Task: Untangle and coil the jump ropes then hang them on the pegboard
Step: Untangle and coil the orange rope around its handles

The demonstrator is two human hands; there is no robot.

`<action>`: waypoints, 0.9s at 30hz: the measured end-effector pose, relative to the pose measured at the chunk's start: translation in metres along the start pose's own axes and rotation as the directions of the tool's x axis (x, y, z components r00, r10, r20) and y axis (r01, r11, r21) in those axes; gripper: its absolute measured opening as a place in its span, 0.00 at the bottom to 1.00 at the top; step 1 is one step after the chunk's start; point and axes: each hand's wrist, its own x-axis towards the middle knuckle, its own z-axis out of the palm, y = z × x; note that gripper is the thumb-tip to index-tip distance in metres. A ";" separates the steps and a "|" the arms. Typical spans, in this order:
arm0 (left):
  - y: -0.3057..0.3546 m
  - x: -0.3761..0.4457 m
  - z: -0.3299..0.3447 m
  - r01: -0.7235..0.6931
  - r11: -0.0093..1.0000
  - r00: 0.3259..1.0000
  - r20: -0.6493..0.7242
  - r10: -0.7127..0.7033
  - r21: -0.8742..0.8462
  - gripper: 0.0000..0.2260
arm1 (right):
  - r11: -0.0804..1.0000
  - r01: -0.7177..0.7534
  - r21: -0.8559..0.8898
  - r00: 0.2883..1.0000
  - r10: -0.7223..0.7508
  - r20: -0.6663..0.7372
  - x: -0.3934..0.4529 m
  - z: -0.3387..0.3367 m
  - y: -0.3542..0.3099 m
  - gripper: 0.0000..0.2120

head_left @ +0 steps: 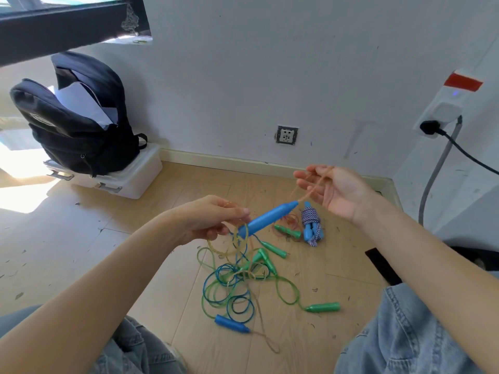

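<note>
Fingers of left hand point(208, 221) pinching orange cord point(310, 191) by blue handle point(270, 218); right hand point(330, 191) loosely open, cord-draped.

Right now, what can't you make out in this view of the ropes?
- Pegboard: nowhere in the head view.
- Tangle: which cord joins which handle is lost where the loops overlap.
- Left hand: its fingers hide how it holds the cord beside the blue handle.
- Bag: contents hidden, only white paper shows.
</note>
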 end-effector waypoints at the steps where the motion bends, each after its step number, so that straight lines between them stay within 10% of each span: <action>1: -0.001 0.002 0.000 -0.008 1.000 0.996 -0.086 0.010 0.022 0.09 | 0.998 0.006 -0.062 1.000 -0.007 -0.005 0.000 0.000 0.000 0.12; 6: 0.002 0.002 0.000 -0.142 0.990 0.962 -0.236 0.136 -0.008 0.14 | 0.848 0.117 -0.516 0.990 -0.059 0.127 -0.008 0.008 0.012 0.10; 12: 0.012 -0.003 0.019 -0.302 0.951 0.952 0.066 0.298 0.060 0.09 | -0.064 0.598 -0.799 0.790 -0.118 0.601 -0.009 0.020 0.033 0.16; 23: 0.011 -0.004 0.018 -0.304 0.940 0.928 0.273 0.255 0.154 0.04 | 0.371 0.407 -0.835 0.748 0.389 0.538 -0.015 0.015 0.022 0.15; 27: 0.007 -0.002 0.012 -0.280 0.945 0.946 0.218 0.241 0.171 0.05 | 0.390 0.333 -0.858 0.849 0.272 0.454 -0.011 0.009 0.017 0.08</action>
